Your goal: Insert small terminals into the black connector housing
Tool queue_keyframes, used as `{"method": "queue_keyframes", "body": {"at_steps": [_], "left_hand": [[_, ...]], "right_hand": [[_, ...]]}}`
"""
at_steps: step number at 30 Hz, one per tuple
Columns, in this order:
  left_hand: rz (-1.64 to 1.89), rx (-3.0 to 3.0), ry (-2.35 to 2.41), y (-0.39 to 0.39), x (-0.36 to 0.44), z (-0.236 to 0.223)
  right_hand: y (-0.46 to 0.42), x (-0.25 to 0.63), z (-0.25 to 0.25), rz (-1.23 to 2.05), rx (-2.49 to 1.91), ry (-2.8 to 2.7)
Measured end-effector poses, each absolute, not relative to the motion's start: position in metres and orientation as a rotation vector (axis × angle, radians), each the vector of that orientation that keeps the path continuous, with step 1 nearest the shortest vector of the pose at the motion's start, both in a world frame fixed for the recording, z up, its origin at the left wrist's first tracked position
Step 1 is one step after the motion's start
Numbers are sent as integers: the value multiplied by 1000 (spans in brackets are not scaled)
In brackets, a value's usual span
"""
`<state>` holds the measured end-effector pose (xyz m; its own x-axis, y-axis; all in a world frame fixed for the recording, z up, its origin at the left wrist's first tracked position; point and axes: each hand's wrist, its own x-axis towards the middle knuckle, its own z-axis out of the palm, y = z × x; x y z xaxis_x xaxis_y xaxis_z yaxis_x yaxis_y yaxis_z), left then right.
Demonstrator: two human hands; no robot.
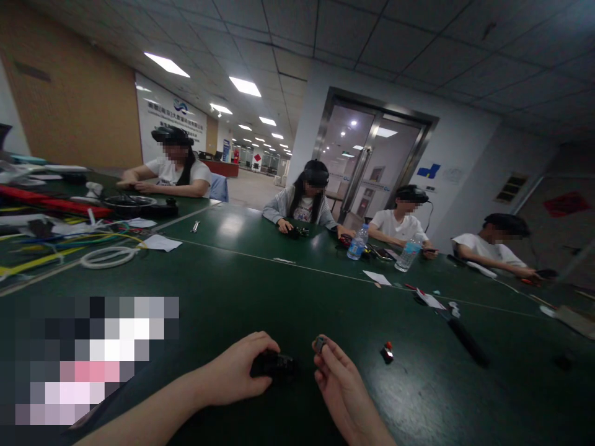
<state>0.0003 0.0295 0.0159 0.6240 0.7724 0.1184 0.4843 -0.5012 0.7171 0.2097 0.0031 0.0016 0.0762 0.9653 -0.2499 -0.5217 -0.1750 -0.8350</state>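
Near the front of the dark green table (199, 322), my left hand (244, 365) is closed around a black device (279, 365) with a blocky end; its exact kind is too dark to make out. To the right of it, my right hand (337, 378) pinches a small grey block-like piece (320, 344) between thumb and fingers, held apart from the black device. Further right lies a small black and red-orange part (387, 352), touched by neither hand.
Cables and a coiled white tube (109, 257) crowd the left side. Two water bottles (357, 241) stand across the table. A wrench (195, 227), paper (161, 243) and a long black object (467, 342) lie about. Several people in headsets sit opposite.
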Motion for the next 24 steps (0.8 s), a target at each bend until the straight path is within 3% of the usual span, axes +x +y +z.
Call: {"method": "queue_keyframes", "body": {"at_steps": [24], "left_hand": [[559, 2151, 976, 29, -1, 17]], "right_hand": [[7, 214, -2, 1596, -888, -400]]}}
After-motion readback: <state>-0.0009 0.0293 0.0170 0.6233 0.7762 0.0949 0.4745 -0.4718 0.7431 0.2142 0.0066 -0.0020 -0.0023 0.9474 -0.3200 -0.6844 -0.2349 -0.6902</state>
